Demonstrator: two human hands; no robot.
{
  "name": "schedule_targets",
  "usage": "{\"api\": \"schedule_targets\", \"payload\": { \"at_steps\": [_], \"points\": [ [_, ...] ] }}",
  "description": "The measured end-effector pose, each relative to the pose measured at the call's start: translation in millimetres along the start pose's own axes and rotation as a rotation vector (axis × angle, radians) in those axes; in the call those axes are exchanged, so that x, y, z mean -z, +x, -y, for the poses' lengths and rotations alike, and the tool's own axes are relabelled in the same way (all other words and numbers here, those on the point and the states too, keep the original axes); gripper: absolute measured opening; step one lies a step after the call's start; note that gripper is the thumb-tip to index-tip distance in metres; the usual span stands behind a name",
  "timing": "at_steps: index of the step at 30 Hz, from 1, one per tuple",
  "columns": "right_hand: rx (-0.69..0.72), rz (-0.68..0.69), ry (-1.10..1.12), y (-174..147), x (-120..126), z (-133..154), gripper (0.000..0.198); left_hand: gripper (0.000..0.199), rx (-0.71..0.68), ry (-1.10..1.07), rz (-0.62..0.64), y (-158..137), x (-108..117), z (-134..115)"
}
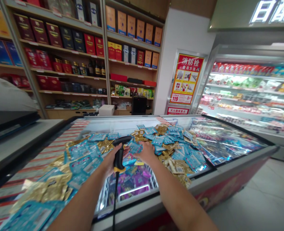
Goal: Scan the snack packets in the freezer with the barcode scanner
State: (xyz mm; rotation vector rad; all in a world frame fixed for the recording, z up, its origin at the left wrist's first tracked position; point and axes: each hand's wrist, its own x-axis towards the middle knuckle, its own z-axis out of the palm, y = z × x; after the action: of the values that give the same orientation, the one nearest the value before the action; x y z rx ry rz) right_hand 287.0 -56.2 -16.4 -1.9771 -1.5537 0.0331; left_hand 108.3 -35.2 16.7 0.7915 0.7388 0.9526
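My left hand (pixel 112 157) is closed around the handle of a black and yellow barcode scanner (pixel 118 158), whose cable hangs down over the freezer's front edge. The scanner's head points right, towards a blue packet (pixel 135 147). That packet is pinched in the fingers of my right hand (pixel 146 153), close to the scanner. Both hands are above the glass top of a chest freezer. Blue packets (pixel 85 150) and gold packets (pixel 56 186) lie heaped to the left, and another mixed heap of blue packets (pixel 171 136) and gold packets (pixel 177 165) spreads to the right.
Through the freezer glass (pixel 132 191) purple packages show in a wire basket. Shelves (pixel 67 51) with boxed bottles stand behind, and a lit refrigerated display (pixel 252 86) stands at the right. A red fire-hydrant sign (pixel 184 78) hangs on the wall. A white box (pixel 106 110) sits behind the freezer.
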Motion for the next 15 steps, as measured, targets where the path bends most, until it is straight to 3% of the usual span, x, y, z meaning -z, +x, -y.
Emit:
{"api": "schedule_targets", "payload": {
  "at_steps": [2, 9, 15],
  "points": [
    [-0.022, 0.004, 0.009, 1.7, -1.0, -1.8, 0.076, 0.021, 0.003, 0.009, -0.006, -0.3, -0.6, -0.4],
    [-0.076, -0.027, 0.156, 0.9, 0.5, -0.7, 0.069, 0.022, 0.02, 0.045, -0.007, -5.2, -3.9, -2.7],
    [-0.102, -0.105, 0.306, 3.2, -6.9, -7.0, 0.044, 0.021, 0.026, 0.081, -0.014, -8.6, -6.1, -2.9]
  ]
}}
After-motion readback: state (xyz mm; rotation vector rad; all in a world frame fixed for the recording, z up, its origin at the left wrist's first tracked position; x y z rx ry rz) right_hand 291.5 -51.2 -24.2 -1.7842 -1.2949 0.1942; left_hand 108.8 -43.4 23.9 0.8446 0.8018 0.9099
